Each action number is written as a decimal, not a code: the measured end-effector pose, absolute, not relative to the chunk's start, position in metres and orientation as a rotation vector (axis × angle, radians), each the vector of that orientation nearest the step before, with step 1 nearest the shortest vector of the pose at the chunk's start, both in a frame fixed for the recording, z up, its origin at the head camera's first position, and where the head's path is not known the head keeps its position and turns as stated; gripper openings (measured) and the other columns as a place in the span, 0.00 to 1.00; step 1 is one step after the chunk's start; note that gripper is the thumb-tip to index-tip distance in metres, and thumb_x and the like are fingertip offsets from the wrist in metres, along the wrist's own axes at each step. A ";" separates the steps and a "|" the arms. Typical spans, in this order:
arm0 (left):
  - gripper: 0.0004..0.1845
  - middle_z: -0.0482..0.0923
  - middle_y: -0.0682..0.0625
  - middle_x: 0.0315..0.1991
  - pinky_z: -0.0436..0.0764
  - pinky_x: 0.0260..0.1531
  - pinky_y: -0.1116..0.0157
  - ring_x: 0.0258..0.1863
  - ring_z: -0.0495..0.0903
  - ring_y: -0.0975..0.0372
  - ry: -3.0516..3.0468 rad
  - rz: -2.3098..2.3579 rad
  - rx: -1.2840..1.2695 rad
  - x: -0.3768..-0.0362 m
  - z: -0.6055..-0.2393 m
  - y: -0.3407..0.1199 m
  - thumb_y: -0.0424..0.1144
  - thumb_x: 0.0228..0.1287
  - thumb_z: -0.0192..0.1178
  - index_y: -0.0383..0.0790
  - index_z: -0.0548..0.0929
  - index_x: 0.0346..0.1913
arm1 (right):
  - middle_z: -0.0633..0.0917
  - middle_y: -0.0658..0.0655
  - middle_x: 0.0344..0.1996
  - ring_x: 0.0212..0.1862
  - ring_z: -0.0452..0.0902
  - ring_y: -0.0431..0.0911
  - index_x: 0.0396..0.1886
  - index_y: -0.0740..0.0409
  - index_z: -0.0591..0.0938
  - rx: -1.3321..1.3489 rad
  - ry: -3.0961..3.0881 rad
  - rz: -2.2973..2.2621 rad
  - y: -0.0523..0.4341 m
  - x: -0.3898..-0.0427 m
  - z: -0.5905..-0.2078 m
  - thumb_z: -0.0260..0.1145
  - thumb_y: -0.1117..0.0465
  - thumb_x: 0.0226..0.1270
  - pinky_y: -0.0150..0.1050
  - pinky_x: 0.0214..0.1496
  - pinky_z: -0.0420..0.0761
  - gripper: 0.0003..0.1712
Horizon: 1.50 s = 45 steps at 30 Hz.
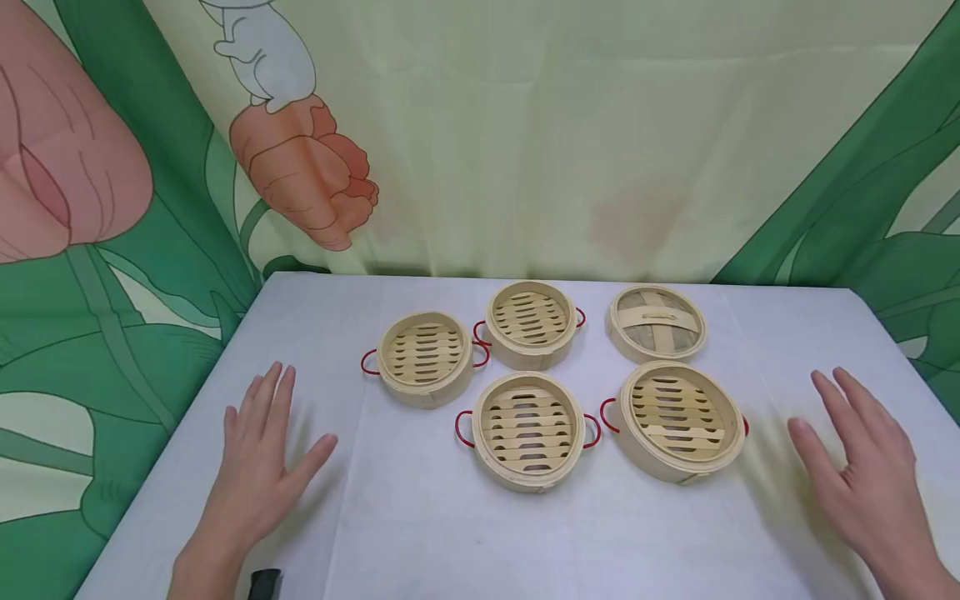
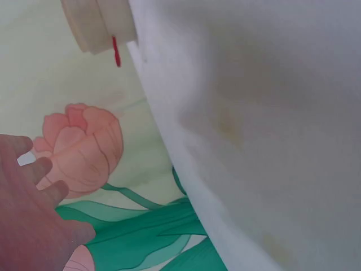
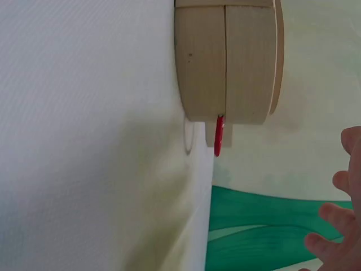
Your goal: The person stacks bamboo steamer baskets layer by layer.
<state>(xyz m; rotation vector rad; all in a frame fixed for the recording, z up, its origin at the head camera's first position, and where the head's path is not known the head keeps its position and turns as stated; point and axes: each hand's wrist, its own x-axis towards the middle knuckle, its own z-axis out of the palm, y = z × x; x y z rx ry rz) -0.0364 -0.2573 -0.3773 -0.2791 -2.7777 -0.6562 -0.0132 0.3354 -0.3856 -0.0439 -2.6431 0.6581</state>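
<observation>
We find no readable text, label, brand, number or sign in any view: none on the bamboo steamer baskets, the lid, the white tablecloth or the flower-print backdrop

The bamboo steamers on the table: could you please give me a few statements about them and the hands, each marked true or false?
1. Four steamer baskets have red handles. True.
2. The left hand grips a basket. False: it is open over the white tablecloth, holding nothing.
3. The lid lies at the far right of the group. True.
4. The right hand pinches the lid. False: it is open, apart from it.
5. The baskets are stacked. False: they sit side by side.
</observation>
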 end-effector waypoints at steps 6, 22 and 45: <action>0.53 0.44 0.41 0.80 0.35 0.67 0.33 0.77 0.43 0.40 -2.745 -0.697 -0.317 -0.041 -0.375 -0.250 0.53 0.64 0.67 0.44 0.46 0.82 | 0.57 0.68 0.77 0.77 0.45 0.65 0.78 0.62 0.61 -0.008 -2.583 0.708 0.325 -0.013 -0.377 0.57 0.56 0.79 0.61 0.75 0.37 0.34; 0.54 0.43 0.43 0.80 0.38 0.68 0.33 0.77 0.43 0.45 -2.696 -0.801 -0.332 -0.051 -0.369 -0.228 0.50 0.62 0.70 0.40 0.47 0.81 | 0.60 0.65 0.76 0.76 0.48 0.65 0.76 0.60 0.66 0.138 -2.516 0.808 0.298 -0.020 -0.360 0.62 0.63 0.74 0.63 0.75 0.39 0.33; 0.54 0.43 0.48 0.81 0.39 0.72 0.41 0.78 0.44 0.52 -2.630 -1.000 -0.398 -0.088 -0.374 -0.186 0.52 0.62 0.70 0.42 0.47 0.82 | 0.68 0.61 0.73 0.72 0.60 0.54 0.71 0.56 0.74 0.586 -2.390 0.851 0.239 -0.037 -0.364 0.61 0.40 0.74 0.39 0.73 0.51 0.36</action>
